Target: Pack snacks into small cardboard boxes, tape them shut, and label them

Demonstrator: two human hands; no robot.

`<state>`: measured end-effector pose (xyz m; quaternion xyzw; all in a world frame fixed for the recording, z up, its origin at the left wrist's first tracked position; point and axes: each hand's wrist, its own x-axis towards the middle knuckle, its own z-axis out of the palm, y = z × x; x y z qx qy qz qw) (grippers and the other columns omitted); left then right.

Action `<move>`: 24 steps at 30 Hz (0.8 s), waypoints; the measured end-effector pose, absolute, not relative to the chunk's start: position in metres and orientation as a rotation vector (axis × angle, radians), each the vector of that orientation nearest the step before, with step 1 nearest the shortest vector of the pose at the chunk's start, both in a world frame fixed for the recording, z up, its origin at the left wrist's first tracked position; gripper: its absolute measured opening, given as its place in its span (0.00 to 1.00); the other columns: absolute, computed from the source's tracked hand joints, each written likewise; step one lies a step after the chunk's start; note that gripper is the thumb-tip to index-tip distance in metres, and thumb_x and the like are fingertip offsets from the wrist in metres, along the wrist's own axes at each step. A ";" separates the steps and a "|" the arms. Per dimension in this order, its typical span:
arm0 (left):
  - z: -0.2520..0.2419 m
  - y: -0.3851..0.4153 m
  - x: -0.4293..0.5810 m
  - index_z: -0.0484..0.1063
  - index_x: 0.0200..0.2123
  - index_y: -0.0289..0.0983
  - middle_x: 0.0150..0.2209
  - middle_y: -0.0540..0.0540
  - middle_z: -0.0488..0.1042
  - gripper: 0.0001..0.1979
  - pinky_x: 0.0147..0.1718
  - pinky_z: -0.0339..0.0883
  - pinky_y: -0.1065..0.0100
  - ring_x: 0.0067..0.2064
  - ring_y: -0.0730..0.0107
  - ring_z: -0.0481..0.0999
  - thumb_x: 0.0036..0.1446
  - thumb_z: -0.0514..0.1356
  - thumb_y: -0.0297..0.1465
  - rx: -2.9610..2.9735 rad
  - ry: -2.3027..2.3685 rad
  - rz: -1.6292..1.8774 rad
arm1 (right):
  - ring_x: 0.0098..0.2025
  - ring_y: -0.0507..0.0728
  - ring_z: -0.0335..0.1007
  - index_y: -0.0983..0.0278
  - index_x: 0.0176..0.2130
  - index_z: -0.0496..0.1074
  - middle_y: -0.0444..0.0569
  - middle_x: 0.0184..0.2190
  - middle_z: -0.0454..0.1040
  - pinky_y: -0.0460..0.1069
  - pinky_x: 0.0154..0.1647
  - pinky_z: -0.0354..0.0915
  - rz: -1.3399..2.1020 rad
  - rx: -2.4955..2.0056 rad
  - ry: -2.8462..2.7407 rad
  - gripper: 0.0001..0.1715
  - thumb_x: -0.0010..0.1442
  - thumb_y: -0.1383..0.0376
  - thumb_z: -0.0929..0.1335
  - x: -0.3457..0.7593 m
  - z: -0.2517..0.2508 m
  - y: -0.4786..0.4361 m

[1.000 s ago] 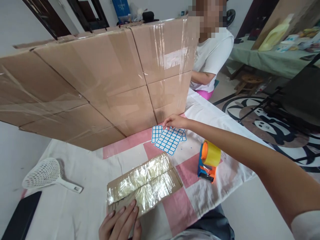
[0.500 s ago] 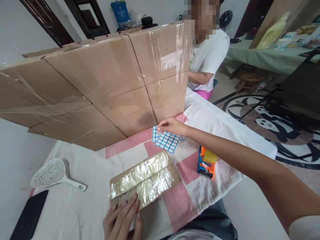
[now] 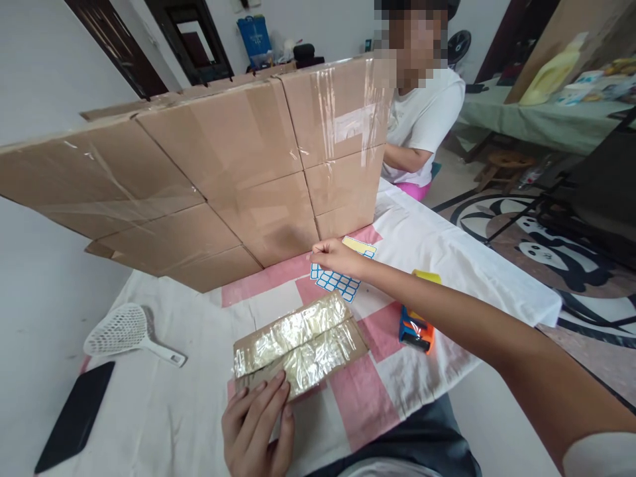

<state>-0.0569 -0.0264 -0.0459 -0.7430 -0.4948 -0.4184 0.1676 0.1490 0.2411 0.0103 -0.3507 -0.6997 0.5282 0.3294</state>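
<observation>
Probably label-picking: my left hand (image 3: 259,424) loose on the taped brown cardboard box (image 3: 320,354), right hand (image 3: 338,257) curled over blue-gridded white sheets (image 3: 340,285), can't tell if pinching. Finesse next, imo.

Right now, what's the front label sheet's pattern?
The front label sheet has blue-outlined white cells; head view.

brown cardboard box (image 3: 311,344): flat, shiny-taped, set aslant | blue-grid label sheets (image 3: 341,283): overlapping, just beyond box

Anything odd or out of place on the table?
Mainly the white perforated scoop, lying on the cloth: it seems odd alongside taped cardboard and a tape dispenser. The label sheets by the right hand also lie askew. No spill visible.
</observation>
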 end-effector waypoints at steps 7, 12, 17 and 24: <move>-0.048 -0.025 -0.056 0.79 0.46 0.40 0.41 0.44 0.84 0.15 0.54 0.66 0.57 0.43 0.62 0.78 0.56 0.64 0.21 -2.092 -1.404 -1.223 | 0.26 0.49 0.56 0.65 0.25 0.66 0.38 0.20 0.61 0.46 0.30 0.50 1.220 -0.953 -2.200 0.10 0.58 0.67 0.67 0.112 0.001 0.269; -0.045 -0.027 -0.055 0.79 0.47 0.38 0.43 0.43 0.84 0.16 0.54 0.65 0.57 0.45 0.61 0.77 0.57 0.63 0.20 -2.116 -1.409 -1.214 | 0.24 0.48 0.48 0.64 0.16 0.57 0.36 0.15 0.51 0.47 0.29 0.44 1.112 -1.035 -2.274 0.23 0.56 0.67 0.69 0.078 -0.016 0.289; -0.045 -0.030 -0.057 0.78 0.49 0.38 0.45 0.43 0.84 0.17 0.54 0.65 0.55 0.46 0.60 0.77 0.57 0.61 0.20 -2.137 -1.430 -1.213 | 0.28 0.49 0.60 0.67 0.25 0.72 0.40 0.23 0.69 0.45 0.32 0.50 1.191 -0.958 -2.372 0.06 0.52 0.72 0.69 0.063 -0.020 0.298; -0.049 -0.028 -0.058 0.79 0.49 0.39 0.44 0.44 0.84 0.18 0.55 0.65 0.56 0.46 0.61 0.77 0.57 0.61 0.21 -2.116 -1.423 -1.254 | 0.22 0.47 0.54 0.65 0.21 0.64 0.38 0.17 0.60 0.45 0.27 0.47 1.230 -1.087 -2.271 0.19 0.62 0.64 0.68 0.068 -0.025 0.296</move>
